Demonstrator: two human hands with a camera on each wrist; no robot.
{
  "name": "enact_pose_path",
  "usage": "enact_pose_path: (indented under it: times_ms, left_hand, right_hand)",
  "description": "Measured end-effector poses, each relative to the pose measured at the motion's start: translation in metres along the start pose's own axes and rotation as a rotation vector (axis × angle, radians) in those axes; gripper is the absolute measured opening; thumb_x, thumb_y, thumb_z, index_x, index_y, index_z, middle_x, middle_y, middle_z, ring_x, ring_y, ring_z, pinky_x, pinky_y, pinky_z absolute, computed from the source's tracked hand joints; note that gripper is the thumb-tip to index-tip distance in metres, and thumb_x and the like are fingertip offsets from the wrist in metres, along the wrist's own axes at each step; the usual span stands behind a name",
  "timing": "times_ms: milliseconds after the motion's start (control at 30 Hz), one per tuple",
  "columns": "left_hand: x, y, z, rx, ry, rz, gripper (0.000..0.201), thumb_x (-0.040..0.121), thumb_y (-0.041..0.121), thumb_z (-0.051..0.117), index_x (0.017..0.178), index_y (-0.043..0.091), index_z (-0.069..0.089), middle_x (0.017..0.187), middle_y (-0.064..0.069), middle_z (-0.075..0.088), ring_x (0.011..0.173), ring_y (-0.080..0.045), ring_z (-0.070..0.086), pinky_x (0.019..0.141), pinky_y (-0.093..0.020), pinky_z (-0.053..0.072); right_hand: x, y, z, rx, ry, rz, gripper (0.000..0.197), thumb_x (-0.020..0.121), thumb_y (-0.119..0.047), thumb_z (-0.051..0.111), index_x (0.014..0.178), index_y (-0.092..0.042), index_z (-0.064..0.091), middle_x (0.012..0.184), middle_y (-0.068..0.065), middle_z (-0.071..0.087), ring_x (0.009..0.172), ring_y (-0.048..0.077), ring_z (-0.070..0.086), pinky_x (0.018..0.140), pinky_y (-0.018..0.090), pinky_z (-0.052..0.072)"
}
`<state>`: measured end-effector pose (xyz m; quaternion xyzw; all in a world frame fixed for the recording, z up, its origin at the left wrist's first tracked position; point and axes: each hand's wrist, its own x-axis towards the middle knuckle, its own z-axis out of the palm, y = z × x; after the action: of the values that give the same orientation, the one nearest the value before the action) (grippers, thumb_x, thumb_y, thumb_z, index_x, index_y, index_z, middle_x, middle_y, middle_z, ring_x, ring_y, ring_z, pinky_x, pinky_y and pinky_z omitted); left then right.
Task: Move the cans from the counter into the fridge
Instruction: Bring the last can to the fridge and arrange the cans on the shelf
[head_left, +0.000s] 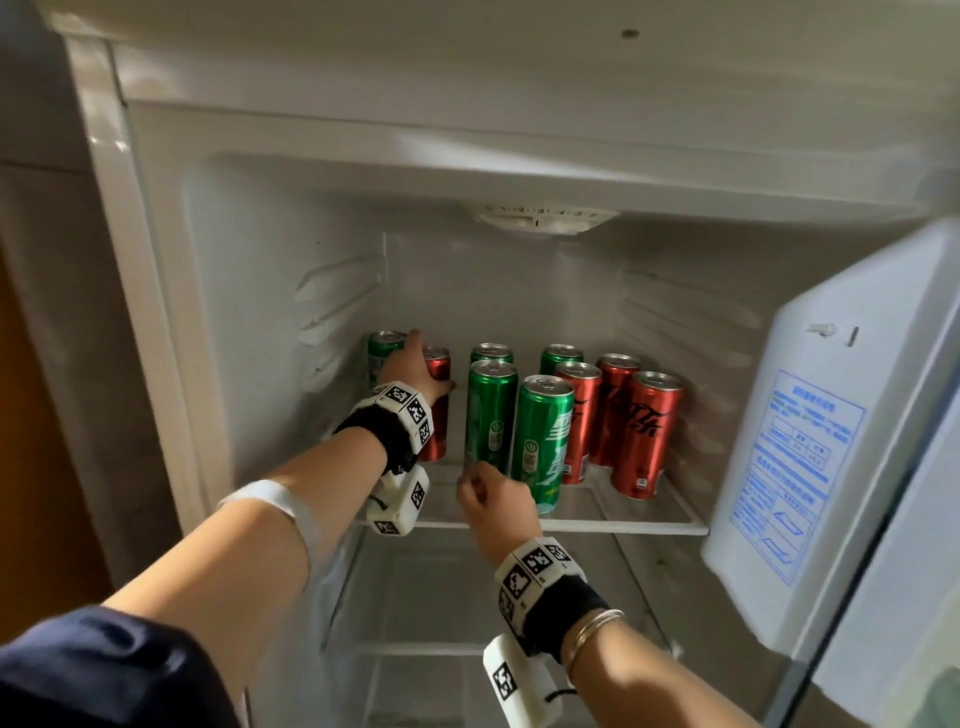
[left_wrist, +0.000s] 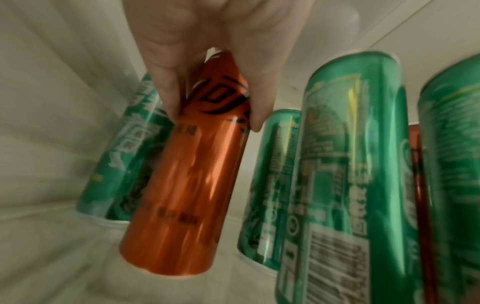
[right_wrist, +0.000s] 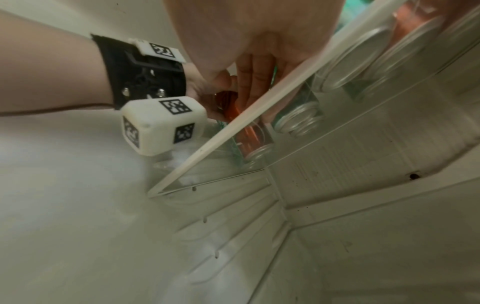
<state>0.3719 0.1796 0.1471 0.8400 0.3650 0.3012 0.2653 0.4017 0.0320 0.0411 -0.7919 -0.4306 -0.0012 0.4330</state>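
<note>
Inside the open fridge, my left hand (head_left: 415, 369) grips a red can (head_left: 439, 410) near its top, at the left end of the glass shelf (head_left: 623, 526). In the left wrist view the fingers (left_wrist: 171, 90) and thumb wrap this red can (left_wrist: 187, 185), which leans a little. I cannot tell whether its base touches the shelf. A green can (head_left: 384, 345) stands just behind it. My right hand (head_left: 498, 499) hovers at the shelf's front edge, by the base of a green can (head_left: 491, 415). Its fingers are loosely curled, and its palm (right_wrist: 246, 30) holds nothing.
Several more green cans (head_left: 543, 441) and red cans (head_left: 647, 431) stand upright across the middle and right of the shelf. The fridge door (head_left: 831, 415) hangs open on the right. A lower shelf (head_left: 467, 649) lies beneath. The fridge's left wall is close to my left hand.
</note>
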Motion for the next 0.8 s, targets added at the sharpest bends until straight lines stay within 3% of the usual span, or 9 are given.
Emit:
enact_pose_path:
  times_ms: [267, 467, 667, 800]
  left_hand:
    - [-0.005, -0.014, -0.041, 0.366, 0.041, 0.011, 0.067, 0.070, 0.022, 0.079, 0.125, 0.009, 0.043, 0.121, -0.017, 0.057, 0.114, -0.035, 0.053, 0.094, -0.041, 0.047]
    - [-0.008, -0.009, -0.041, 0.598, 0.106, 0.108, 0.039, 0.086, 0.006, 0.055, 0.123, 0.005, 0.047, 0.125, -0.016, 0.054, 0.115, -0.034, 0.054, 0.094, -0.039, 0.045]
    - [-0.009, -0.008, -0.040, 0.562, 0.096, 0.127, 0.043, 0.086, 0.005, 0.052, 0.127, 0.009, 0.042, 0.126, -0.016, 0.050, 0.113, -0.036, 0.054, 0.092, -0.042, 0.045]
    - [-0.013, -0.006, -0.033, 0.391, 0.214, 0.233, 0.038, 0.083, 0.003, 0.054, 0.120, 0.011, 0.048, 0.127, -0.013, 0.049, 0.115, -0.034, 0.051, 0.096, -0.041, 0.043]
  right_hand:
    - [0.001, -0.003, 0.001, -0.018, -0.020, -0.005, 0.020, 0.091, -0.027, 0.050, 0.096, -0.012, 0.063, 0.087, 0.016, 0.069, 0.082, 0.032, 0.064, 0.071, 0.034, 0.051]
    - [-0.001, -0.002, -0.001, -0.024, -0.016, -0.013, 0.020, 0.091, -0.025, 0.049, 0.096, -0.011, 0.062, 0.085, 0.015, 0.068, 0.080, 0.031, 0.064, 0.068, 0.031, 0.049]
    - [-0.003, -0.002, -0.001, -0.026, -0.009, -0.016, 0.019, 0.091, -0.024, 0.049, 0.097, -0.011, 0.062, 0.087, 0.013, 0.069, 0.079, 0.028, 0.064, 0.066, 0.028, 0.048]
    - [-0.005, -0.003, -0.001, -0.026, -0.004, -0.012, 0.020, 0.091, -0.023, 0.049, 0.098, -0.010, 0.063, 0.087, 0.014, 0.069, 0.080, 0.029, 0.064, 0.068, 0.029, 0.048]
